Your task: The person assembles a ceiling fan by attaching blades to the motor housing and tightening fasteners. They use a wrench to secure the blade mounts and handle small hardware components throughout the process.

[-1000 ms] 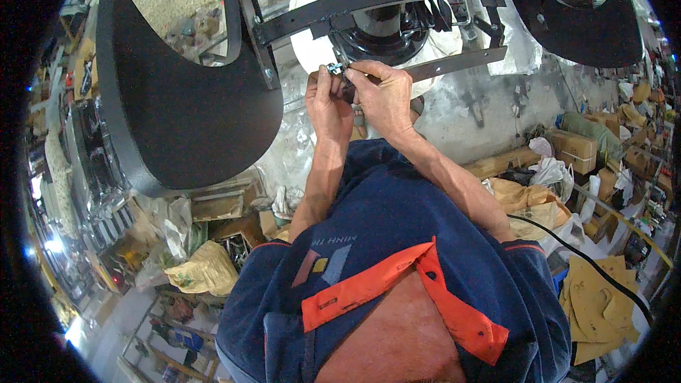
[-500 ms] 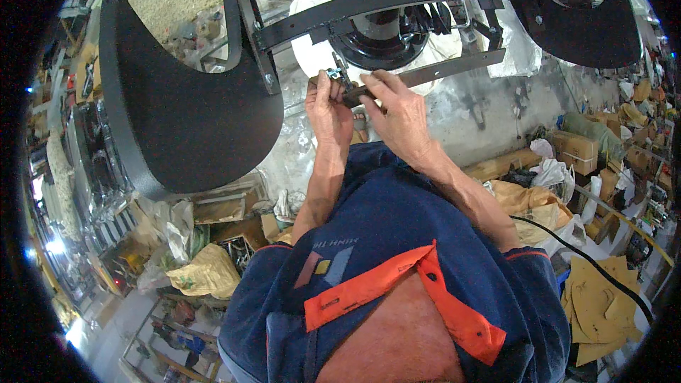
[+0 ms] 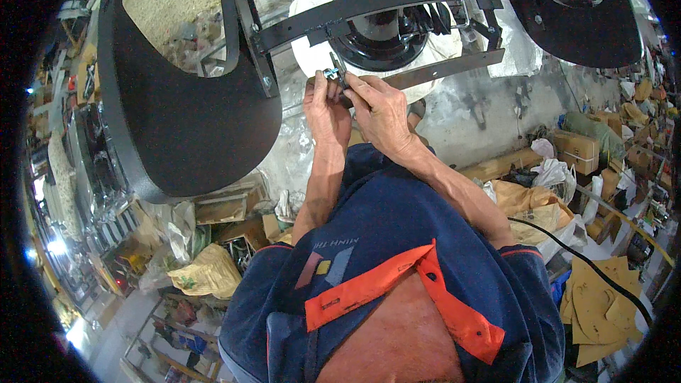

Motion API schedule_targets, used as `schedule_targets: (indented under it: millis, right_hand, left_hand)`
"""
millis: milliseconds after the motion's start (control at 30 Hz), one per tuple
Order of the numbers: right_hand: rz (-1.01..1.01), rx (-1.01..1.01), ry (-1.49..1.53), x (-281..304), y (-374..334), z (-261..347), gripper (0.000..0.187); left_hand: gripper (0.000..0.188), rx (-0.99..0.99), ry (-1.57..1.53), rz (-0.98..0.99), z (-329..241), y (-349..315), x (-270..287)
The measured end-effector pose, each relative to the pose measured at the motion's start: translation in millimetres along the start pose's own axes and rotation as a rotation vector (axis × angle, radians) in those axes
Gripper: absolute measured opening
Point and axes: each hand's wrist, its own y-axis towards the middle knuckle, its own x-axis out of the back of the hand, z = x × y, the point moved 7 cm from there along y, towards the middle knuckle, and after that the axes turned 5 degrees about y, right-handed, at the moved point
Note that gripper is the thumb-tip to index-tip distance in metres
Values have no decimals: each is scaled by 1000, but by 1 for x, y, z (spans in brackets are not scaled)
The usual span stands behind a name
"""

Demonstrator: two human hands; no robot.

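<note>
Bar (image 3: 448,69): long axis toward half past two.
Left hand (image 3: 328,115): toward twelve, fingers pinching fitting (image 3: 331,73).
Right hand (image 3: 383,117): toward half past ten, fingers curled, grip unclear.

You are in what looks like a cluttered workshop, judging by the bolted black metal frame (image 3: 305,23) before you, the stained grey floor (image 3: 454,124), and the cardboard box (image 3: 576,154), yellow sack (image 3: 206,272), plastic bags (image 3: 555,174) and flat brown sheets (image 3: 594,296) crowded around you.
</note>
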Motion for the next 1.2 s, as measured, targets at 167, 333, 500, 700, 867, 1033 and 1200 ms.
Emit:
schedule_targets:
  millis: [167, 333, 500, 700, 867, 1033, 1200]
  right_hand:
    - [-63, -77, 30, -2, 7, -14, 17]
    - [-60, -160, 135, 3, 12, -9, 14]
    - [-84, -219, 92, -1, 14, -12, 19]
    - [-84, -216, 50, -1, 22, -11, 25]
    - [-57, -225, 49, -2, 22, -12, 26]
    - [-34, -264, 41, -4, 18, -16, 25]
    - [-1, -262, 33, -5, 20, -18, 25]
  left_hand:
    - [21, -3, 14, -23, 3, 1, 5]
    - [20, 4, -55, -33, 8, 6, 5]
    - [21, 4, -32, -7, 6, 10, 10]
    - [20, 71, -21, -51, 8, 15, 10]
    - [20, 87, -13, -123, 11, 16, 18]
    - [20, 94, 42, -97, 12, 14, 17]
    - [15, 66, 180, -98, 4, 13, 7]
